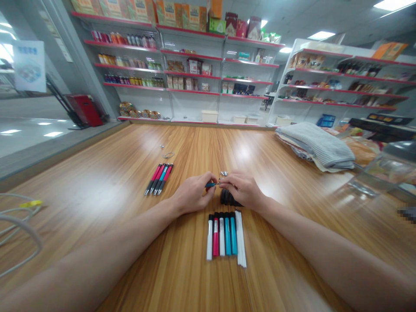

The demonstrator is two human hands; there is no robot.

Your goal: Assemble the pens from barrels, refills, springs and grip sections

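Most of the view is being taken up by a wooden table (201, 147), and its far side is being lined by stocked shelves (191, 92). On the right, folded striped cloths (318, 145) are being supported by the tabletop. Near the middle, the left hand (195, 190) and the right hand (243, 188) are being held close together, fingers bent inward. Four pens (159, 179), three pinkish red and one teal, are being set off side by side to the left. Nearer the viewer, five barrels (222, 236) in white, red and teal are being flanked on their right by thin white sticks (240, 238). A blue pen part (210, 185) is being pinched by the left thumb and fingers. Black pieces (225, 197) are being partly covered by the right hand. Beyond the pens, a thin ring (168, 155) is being borne by the table. At the blue part's right end, a small piece (218, 183), too tiny to make out, is being pinched by the right fingertips.
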